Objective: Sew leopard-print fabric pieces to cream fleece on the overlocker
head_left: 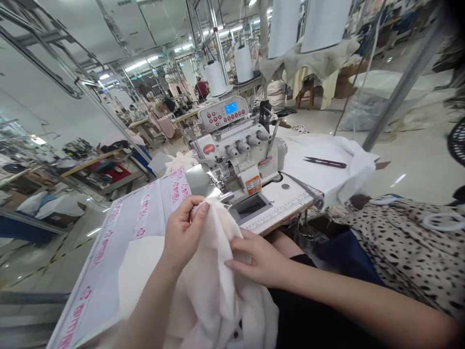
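Observation:
A soft cream cloth garment (212, 286) fills my lap area in front of the sewing table, with small dark buttons (237, 334) near the bottom. My left hand (183, 233) pinches a raised fold of it between thumb and fingers. My right hand (257, 259) lies across the cloth lower down, fingers curved over a fold and thumb hidden. Just beyond both hands stands a white overlock sewing machine (236, 148), its needle area close to my left fingertips.
Dark-handled thread snips (325, 163) lie on white fabric (327, 169) behind the machine. A printed plastic sheet (123, 247) covers the table's left side. Leopard-print cloth (403, 242) sits at right. Thread cones (243, 64) stand above the machine; other workstations and a distant person (201, 89) lie beyond.

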### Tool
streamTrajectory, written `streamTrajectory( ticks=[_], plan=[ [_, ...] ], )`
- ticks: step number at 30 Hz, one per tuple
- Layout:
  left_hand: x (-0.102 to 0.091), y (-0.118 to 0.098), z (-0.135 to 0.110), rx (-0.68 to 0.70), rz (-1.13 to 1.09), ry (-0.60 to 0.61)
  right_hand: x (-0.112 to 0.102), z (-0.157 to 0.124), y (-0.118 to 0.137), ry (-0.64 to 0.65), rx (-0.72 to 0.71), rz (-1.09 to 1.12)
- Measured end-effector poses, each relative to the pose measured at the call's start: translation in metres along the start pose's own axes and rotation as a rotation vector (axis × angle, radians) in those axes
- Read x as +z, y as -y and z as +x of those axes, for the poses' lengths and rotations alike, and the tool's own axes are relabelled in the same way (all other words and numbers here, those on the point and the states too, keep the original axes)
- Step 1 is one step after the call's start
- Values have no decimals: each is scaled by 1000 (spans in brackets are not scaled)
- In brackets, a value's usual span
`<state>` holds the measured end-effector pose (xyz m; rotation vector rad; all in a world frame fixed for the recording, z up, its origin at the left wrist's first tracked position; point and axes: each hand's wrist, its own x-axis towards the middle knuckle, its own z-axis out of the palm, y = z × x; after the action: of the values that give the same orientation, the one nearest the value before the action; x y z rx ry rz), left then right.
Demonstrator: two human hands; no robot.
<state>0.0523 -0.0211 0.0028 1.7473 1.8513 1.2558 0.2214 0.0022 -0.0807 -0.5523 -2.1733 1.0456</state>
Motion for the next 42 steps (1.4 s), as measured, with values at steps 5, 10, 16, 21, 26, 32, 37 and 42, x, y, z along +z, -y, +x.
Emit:
streamTrajectory(
  ticks=[5, 10, 16, 21, 26, 32, 37, 42],
  plan=[
    [-7, -2, 3, 63, 102, -114, -3, 0, 12, -27, -11, 35],
    [-5, -6, 5, 199, 199, -191, 0, 18, 30, -98, -10, -53],
    [-24, -11, 4, 289, 297, -269, 10, 31, 22, -111, -33, 33],
    [-63, -17, 18, 279, 306, -395, 2, 10, 26, 254, 90, 430],
    [-38, 12, 51, 229, 264, -314, 11, -14, 21, 247, 143, 534],
    [19, 44, 56, 162, 214, 84, 13, -28, -26, 267, 144, -191],
    [22, 38, 55, 143, 203, 163, -40, 28, -25, -148, 111, -126],
    [26, 33, 55, 132, 202, 199, -60, 83, -32, -184, 3, -84]
  ],
)
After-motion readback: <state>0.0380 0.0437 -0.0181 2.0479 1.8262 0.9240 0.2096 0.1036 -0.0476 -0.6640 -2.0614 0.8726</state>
